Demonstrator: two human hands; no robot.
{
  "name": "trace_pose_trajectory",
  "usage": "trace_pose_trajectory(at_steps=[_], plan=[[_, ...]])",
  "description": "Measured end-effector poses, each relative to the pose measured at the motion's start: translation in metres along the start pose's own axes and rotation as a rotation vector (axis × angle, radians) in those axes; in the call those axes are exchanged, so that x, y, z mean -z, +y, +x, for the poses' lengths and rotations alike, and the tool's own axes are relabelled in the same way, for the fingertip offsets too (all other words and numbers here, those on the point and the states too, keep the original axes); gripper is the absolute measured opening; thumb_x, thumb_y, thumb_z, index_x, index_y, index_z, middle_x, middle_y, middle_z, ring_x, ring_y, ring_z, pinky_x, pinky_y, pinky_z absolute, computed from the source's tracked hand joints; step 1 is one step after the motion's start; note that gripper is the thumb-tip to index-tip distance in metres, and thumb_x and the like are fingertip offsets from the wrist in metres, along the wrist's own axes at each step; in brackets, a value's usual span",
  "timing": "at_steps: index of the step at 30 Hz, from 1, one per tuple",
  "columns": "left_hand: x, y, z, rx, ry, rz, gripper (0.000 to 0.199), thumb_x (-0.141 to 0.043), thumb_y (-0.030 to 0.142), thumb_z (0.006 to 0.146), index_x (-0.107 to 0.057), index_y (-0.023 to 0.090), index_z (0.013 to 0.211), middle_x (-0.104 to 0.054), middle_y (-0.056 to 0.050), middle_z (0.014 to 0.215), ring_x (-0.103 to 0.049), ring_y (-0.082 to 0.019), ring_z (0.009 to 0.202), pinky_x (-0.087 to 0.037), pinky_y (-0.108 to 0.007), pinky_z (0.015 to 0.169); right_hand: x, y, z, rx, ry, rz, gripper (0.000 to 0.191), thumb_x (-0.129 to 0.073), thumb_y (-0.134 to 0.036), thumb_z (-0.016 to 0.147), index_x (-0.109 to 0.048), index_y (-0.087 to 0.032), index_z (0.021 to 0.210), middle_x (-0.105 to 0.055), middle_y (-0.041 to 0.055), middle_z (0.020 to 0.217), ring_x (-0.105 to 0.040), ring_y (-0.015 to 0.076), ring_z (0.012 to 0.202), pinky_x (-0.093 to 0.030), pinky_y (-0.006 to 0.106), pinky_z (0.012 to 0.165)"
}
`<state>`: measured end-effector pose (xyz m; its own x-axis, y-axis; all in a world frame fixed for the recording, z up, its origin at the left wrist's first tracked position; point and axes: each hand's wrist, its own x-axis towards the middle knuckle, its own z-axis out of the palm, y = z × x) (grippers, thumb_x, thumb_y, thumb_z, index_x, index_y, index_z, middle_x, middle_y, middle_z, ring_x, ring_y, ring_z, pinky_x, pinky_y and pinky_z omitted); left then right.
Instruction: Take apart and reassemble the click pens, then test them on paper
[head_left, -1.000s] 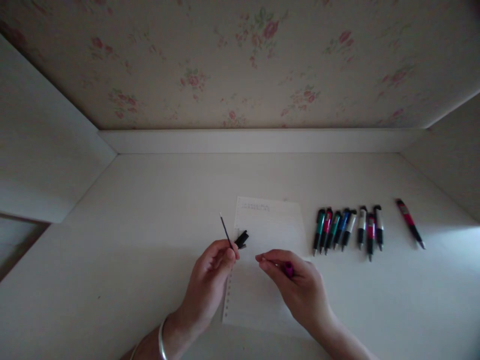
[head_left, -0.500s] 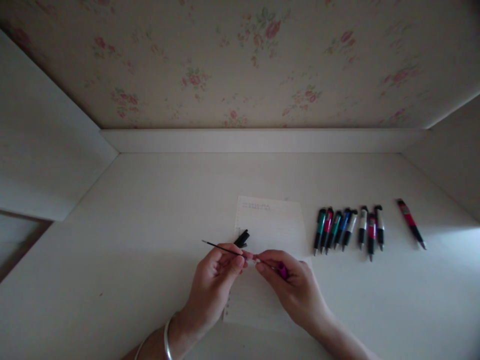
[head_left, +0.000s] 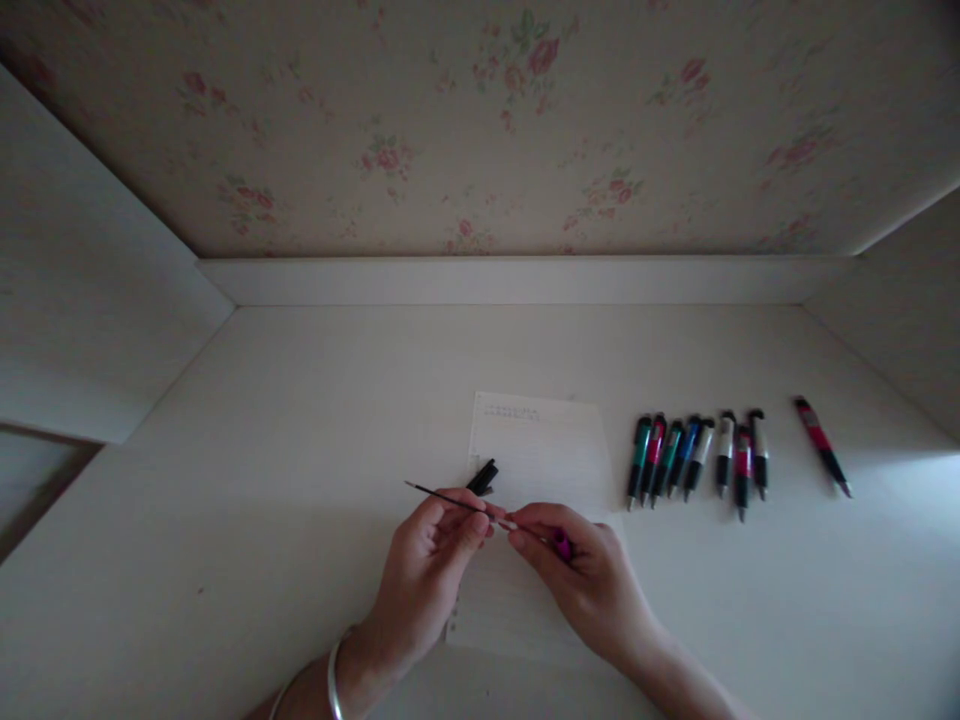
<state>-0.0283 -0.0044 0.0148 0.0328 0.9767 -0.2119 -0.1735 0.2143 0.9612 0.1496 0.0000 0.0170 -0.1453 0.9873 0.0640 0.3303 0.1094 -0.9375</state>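
Note:
A thin dark pen refill [head_left: 435, 494] is pinched in my left hand [head_left: 424, 570], its tip pointing up and left. Fingers of my right hand [head_left: 600, 585] are closed at the refill's pale rear end, close to the left fingertips. Inside the right hand there is also a magenta pen barrel [head_left: 562, 543], partly hidden by the fingers. Black pen parts [head_left: 484, 477] lie on a lined sheet of paper [head_left: 544, 460] just beyond my left fingers. Both hands are over this sheet, which has some faint writing at its top.
Right of the paper lies a row of several pens [head_left: 682, 460] in green, pink, blue and white. One pink-and-black pen [head_left: 823, 447] rests apart, farther right. A white ledge [head_left: 517, 281] and a floral wall [head_left: 390, 160] border the back of the white table [head_left: 300, 400].
My right fingertips have shifted slightly, and a little more of the pale rear end of the refill shows between the hands. The left hand has hardly moved.

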Motion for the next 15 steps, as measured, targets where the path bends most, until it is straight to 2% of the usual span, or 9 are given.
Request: trace_pose_trajectory(at_steps=[3, 8, 15], plan=[[-0.0003, 0.0009, -0.0003, -0.023, -0.022, 0.056, 0.018, -0.070, 0.035, 0.091, -0.068, 0.018, 0.098, -0.078, -0.007, 0.092, -0.072, -0.018, 0.085, -0.059, -0.030, 0.081, -0.0010, 0.0025, -0.0005, -0.001, -0.007, -0.017, 0.010, -0.066, -0.030, 0.091, -0.073, -0.023, 0.092, -0.068, -0.0034, 0.060, -0.055, 0.0113, 0.047, -0.042, 0.019, 0.044], [-0.0001, 0.0028, -0.0005, -0.023, -0.023, 0.126, 0.019, -0.069, 0.035, 0.091, -0.068, 0.018, 0.098, -0.078, -0.007, 0.090, -0.073, -0.020, 0.085, -0.059, -0.029, 0.078, -0.0017, 0.0049, -0.0010, -0.007, -0.011, -0.001, 0.009, -0.065, -0.028, 0.091, -0.070, -0.023, 0.097, -0.076, -0.0010, 0.072, -0.064, 0.0127, 0.056, -0.049, 0.019, 0.051], [0.0019, 0.0023, -0.0016, -0.021, -0.076, 0.165, 0.019, -0.067, 0.035, 0.092, -0.070, 0.018, 0.100, -0.078, -0.008, 0.096, -0.073, -0.020, 0.088, -0.058, -0.028, 0.079, -0.0015, 0.0063, -0.0022, -0.006, -0.027, -0.038, 0.008, -0.065, -0.029, 0.092, -0.067, -0.023, 0.097, -0.075, -0.0019, 0.072, -0.061, 0.0121, 0.054, -0.047, 0.020, 0.051]])
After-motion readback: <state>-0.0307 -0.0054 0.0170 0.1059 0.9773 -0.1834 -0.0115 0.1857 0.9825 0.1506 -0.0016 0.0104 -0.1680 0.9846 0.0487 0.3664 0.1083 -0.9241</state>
